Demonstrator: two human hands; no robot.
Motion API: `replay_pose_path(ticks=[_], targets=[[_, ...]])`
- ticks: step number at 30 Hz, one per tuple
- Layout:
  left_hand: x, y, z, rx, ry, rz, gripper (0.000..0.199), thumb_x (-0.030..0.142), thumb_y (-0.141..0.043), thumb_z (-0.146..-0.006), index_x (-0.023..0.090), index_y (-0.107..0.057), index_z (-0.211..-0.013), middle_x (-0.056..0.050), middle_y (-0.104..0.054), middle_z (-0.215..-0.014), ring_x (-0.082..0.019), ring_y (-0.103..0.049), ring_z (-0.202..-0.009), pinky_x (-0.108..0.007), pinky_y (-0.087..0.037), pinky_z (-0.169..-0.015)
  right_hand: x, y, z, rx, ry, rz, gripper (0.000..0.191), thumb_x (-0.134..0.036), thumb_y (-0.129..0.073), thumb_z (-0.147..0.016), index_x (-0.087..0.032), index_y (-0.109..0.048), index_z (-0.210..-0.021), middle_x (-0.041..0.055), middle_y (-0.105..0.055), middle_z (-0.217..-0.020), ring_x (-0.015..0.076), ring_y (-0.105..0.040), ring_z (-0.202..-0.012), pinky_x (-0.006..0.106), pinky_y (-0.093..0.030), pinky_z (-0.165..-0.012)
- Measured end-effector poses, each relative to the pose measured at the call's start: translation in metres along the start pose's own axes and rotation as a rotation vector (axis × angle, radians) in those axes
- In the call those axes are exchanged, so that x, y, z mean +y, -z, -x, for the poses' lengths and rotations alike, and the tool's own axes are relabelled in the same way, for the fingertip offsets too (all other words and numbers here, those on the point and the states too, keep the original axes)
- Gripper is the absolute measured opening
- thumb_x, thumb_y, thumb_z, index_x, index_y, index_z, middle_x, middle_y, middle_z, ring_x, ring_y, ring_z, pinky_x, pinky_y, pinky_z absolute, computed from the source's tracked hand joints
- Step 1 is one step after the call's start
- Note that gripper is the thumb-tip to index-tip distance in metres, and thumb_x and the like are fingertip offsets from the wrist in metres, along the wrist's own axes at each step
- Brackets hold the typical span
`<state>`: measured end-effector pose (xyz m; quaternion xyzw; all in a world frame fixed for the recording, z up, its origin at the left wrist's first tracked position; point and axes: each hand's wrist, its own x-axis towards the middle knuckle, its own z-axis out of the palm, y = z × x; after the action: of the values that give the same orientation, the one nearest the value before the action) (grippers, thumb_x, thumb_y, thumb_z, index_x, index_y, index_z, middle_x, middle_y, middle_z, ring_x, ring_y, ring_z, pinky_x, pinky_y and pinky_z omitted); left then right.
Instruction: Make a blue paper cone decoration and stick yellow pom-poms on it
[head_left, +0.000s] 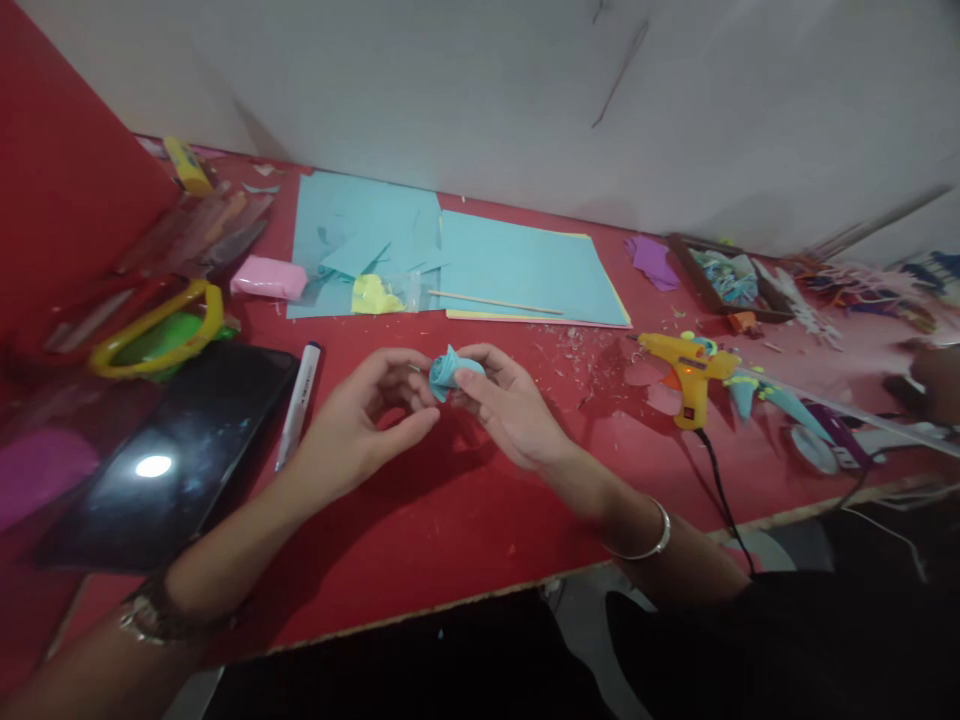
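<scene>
The right hand [517,408] grips a small light-blue rolled paper flower [455,374] between thumb and fingers, above the front middle of the red surface [450,540]; the left hand [379,425] is half open with curved fingers at the flower's left side, and whether its fingertips touch the petals cannot be told. Beyond the hands, a thin pale wooden stick [499,302] lies partly across flat light-blue paper sheets [517,265], its left end near a small clear bag with yellow contents [377,294]. A white marker with a dark cap [298,405] lies beside a glossy black flat device [176,460] on the left, and a yellow glue gun with a black cord [691,380] rests on the right
</scene>
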<state>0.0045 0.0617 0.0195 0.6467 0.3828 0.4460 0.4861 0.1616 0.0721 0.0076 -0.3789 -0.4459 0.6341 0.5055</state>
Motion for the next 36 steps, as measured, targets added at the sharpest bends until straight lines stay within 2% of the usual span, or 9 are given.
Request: replay_pose_path(ticks=[2, 5, 11, 16, 19, 25, 30, 36], targets=[[-0.001, -0.001, 0.001, 0.004, -0.024, -0.051, 0.03, 0.016, -0.061, -0.069, 0.02, -0.047, -0.094, 0.003, -0.055, -0.075, -0.008, -0.055, -0.062, -0.021, -0.048, -0.061, 0.001, 0.0, 0.0, -0.035, -0.023, -0.042, 0.025, -0.034, -0.068, -0.066, -0.022, -0.053, -0.081, -0.0025, -0.058, -0.079, 0.0082, -0.057, -0.071, 0.026, -0.051, -0.07], [-0.002, -0.001, 0.002, 0.053, -0.016, -0.124, 0.025, 0.02, -0.062, -0.069, 0.02, -0.046, -0.089, 0.002, -0.055, -0.078, -0.01, -0.055, -0.066, -0.023, -0.048, -0.063, 0.0, 0.0, 0.001, -0.081, -0.064, -0.047, 0.024, -0.035, -0.067, -0.067, -0.022, -0.052, -0.08, -0.0025, -0.058, -0.08, 0.0086, -0.057, -0.071, 0.026, -0.052, -0.069], [-0.001, 0.0, 0.003, 0.111, -0.051, -0.152, 0.017, 0.024, -0.061, -0.072, 0.021, -0.049, -0.083, 0.003, -0.052, -0.072, -0.011, -0.053, -0.065, -0.024, -0.047, -0.061, -0.004, -0.004, 0.003, -0.126, -0.115, -0.047, 0.024, -0.033, -0.07, -0.063, -0.022, -0.053, -0.077, -0.003, -0.057, -0.079, 0.0082, -0.055, -0.066, 0.026, -0.051, -0.067], [-0.004, -0.001, 0.003, 0.102, -0.069, -0.11, 0.033, 0.019, -0.061, -0.073, 0.023, -0.044, -0.1, 0.005, -0.051, -0.071, -0.01, -0.052, -0.063, -0.025, -0.047, -0.063, -0.009, -0.003, 0.004, -0.161, -0.04, 0.08, 0.019, -0.03, -0.065, -0.069, -0.021, -0.052, -0.08, -0.0047, -0.053, -0.072, 0.0048, -0.045, -0.053, 0.021, -0.042, -0.051], [-0.004, -0.001, 0.002, 0.102, -0.072, -0.103, 0.037, 0.019, -0.061, -0.072, 0.024, -0.041, -0.104, 0.005, -0.05, -0.07, -0.01, -0.052, -0.062, -0.025, -0.047, -0.062, -0.01, -0.003, 0.005, -0.177, -0.025, 0.118, 0.019, -0.03, -0.064, -0.07, -0.021, -0.052, -0.083, -0.0058, -0.051, -0.07, 0.0043, -0.041, -0.05, 0.02, -0.038, -0.049], [-0.001, -0.001, 0.001, 0.115, -0.054, -0.154, 0.033, 0.02, -0.059, -0.073, 0.022, -0.042, -0.102, 0.004, -0.051, -0.071, -0.01, -0.053, -0.062, -0.024, -0.047, -0.06, -0.01, -0.002, 0.004, -0.171, 0.014, 0.163, 0.019, -0.027, -0.064, -0.069, -0.021, -0.053, -0.083, -0.0049, -0.052, -0.074, 0.0064, -0.047, -0.06, 0.023, -0.041, -0.059], [-0.005, 0.0, 0.003, 0.119, -0.04, -0.232, 0.029, 0.023, -0.056, -0.077, 0.021, -0.045, -0.104, 0.001, -0.054, -0.078, -0.011, -0.056, -0.071, -0.023, -0.048, -0.062, -0.007, -0.001, 0.004, -0.164, 0.135, 0.247, 0.013, -0.022, -0.061, -0.072, -0.021, -0.054, -0.083, -0.0032, -0.056, -0.077, 0.0086, -0.052, -0.072, 0.025, -0.045, -0.07], [-0.007, 0.0, 0.003, 0.132, 0.003, -0.234, 0.028, 0.026, -0.057, -0.077, 0.021, -0.046, -0.102, 0.001, -0.055, -0.082, -0.012, -0.058, -0.075, -0.022, -0.048, -0.062, -0.001, -0.001, 0.005, -0.181, 0.276, 0.298, 0.01, -0.02, -0.059, -0.075, -0.022, -0.054, -0.085, -0.0011, -0.057, -0.086, 0.0101, -0.055, -0.081, 0.027, -0.046, -0.075]])
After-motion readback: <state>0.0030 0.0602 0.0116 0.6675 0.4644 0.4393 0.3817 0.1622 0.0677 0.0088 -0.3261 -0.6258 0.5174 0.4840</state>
